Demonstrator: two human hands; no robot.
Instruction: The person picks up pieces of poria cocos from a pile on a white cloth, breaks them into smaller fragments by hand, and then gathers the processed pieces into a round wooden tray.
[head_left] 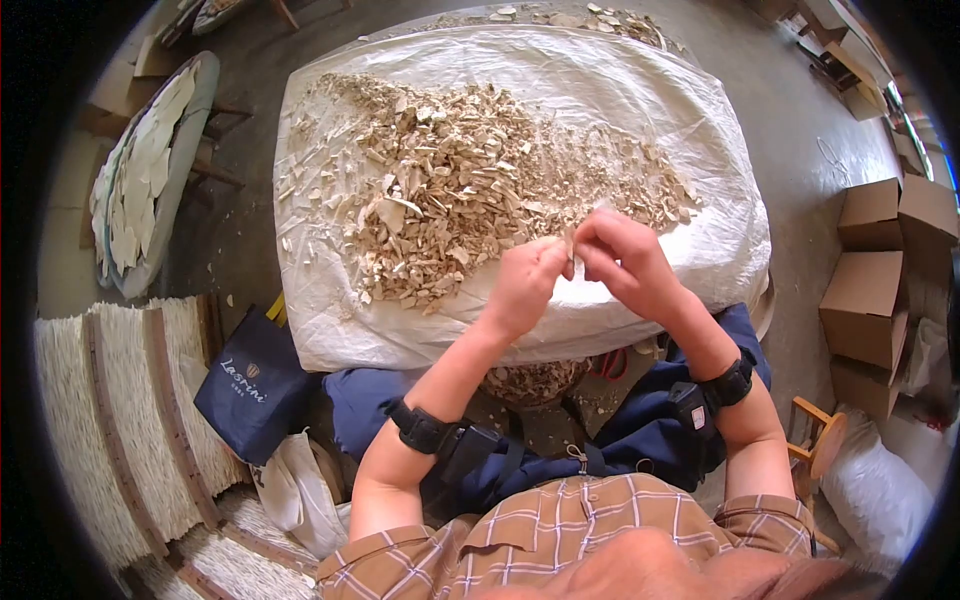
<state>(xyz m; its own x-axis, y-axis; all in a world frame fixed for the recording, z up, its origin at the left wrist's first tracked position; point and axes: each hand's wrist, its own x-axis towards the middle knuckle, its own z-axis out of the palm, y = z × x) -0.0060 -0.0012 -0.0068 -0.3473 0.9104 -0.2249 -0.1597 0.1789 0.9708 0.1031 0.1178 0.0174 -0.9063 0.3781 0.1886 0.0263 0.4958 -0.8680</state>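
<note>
A heap of dried, pale brown chips (450,190), perhaps sliced root or wood, is spread over a white cloth (420,345). At the heap's near right edge my two hands meet. My left hand (528,288) pinches a small brown chip (570,262) between thumb and fingers. On the other side of that chip, my right hand (628,262) has its fingers curled in and closed on it too. Most of the chip is covered by fingertips.
Below the cloth's near edge, between my knees, sits a container of brown chips (535,383). A dark blue bag (245,385) and layered white sheets (125,420) are at left. Cardboard boxes (865,300) and a white sack (880,490) stand at right.
</note>
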